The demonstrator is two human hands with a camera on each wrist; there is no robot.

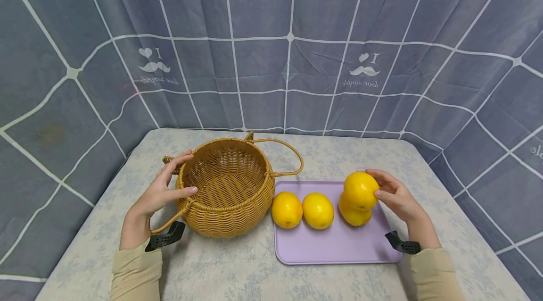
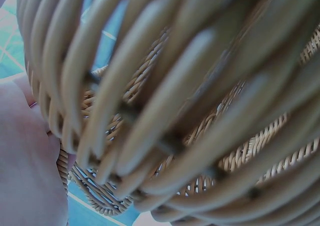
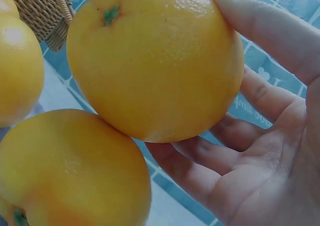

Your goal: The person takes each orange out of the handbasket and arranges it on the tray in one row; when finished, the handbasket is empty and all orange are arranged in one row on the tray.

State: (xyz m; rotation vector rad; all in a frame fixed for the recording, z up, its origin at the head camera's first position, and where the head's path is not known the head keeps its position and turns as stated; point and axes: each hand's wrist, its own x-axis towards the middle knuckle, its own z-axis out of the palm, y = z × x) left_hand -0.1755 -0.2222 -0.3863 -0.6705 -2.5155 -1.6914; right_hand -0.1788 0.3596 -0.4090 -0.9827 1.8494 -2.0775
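A round wicker basket [image 1: 225,221] with two loop handles stands on the left of the table, and nothing lies inside it. My left hand [image 1: 159,195] grips its left rim, thumb over the inner side; in the left wrist view the palm [image 2: 30,161] lies against the outer weave. With thumb and fingers, my right hand [image 1: 396,199] holds a yellow-orange orange [image 1: 359,190]. Directly below it, overlapping it, is another orange [image 1: 355,216] on the lilac tray [image 1: 335,249]. In the right wrist view the held orange [image 3: 155,65] shows its green stem end.
Two more oranges, one [image 1: 287,210] by the basket and one [image 1: 318,210] beside it, sit side by side on the tray's left half. The basket's right handle [image 1: 297,154] sticks out behind the tray. A grey-blue checked curtain [image 1: 263,65] hangs behind the pale patterned table [image 1: 220,268].
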